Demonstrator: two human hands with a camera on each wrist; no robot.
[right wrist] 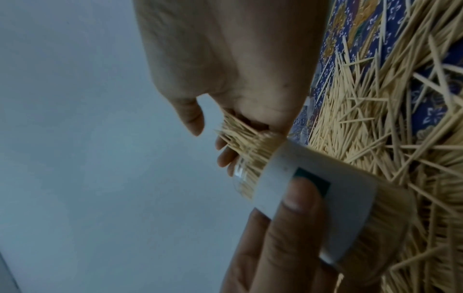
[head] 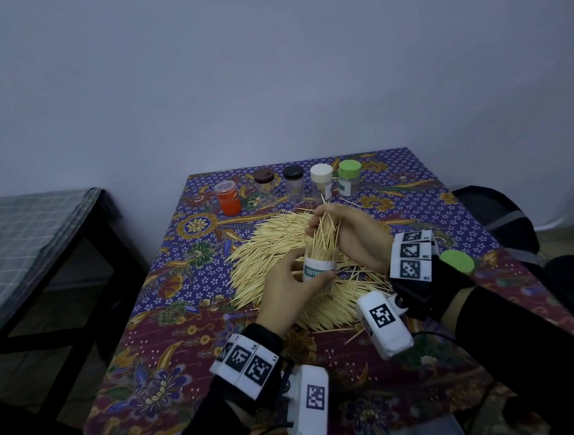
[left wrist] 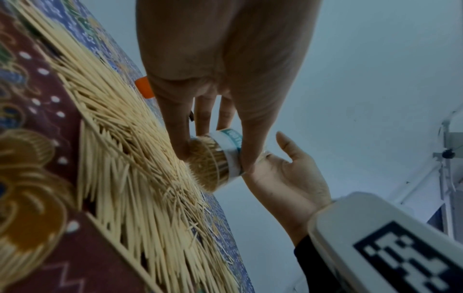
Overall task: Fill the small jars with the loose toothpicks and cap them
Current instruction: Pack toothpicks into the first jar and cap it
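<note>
Loose toothpicks (head: pixel 267 243) lie in a wide pile on the patterned tablecloth (head: pixel 198 330). My left hand (head: pixel 295 278) grips a small clear jar (head: pixel 318 270) with a white and teal label, held upright over the pile. The jar (left wrist: pixel 213 168) looks densely packed with toothpicks from below. My right hand (head: pixel 334 225) pinches a bundle of toothpicks (head: pixel 324 235) whose lower ends stand in the jar's open mouth. In the right wrist view the bundle (right wrist: pixel 250 146) fans out of the jar (right wrist: pixel 313 188), with my left thumb (right wrist: pixel 293 208) on the label.
Along the table's far side stand an orange jar (head: pixel 228 198), a brown-capped jar (head: pixel 265 183), a black-capped jar (head: pixel 294 183), a white-capped jar (head: pixel 322 181) and a green-capped jar (head: pixel 349 177). A loose green lid (head: pixel 457 261) lies right of my right wrist. A bench (head: pixel 29 237) stands left.
</note>
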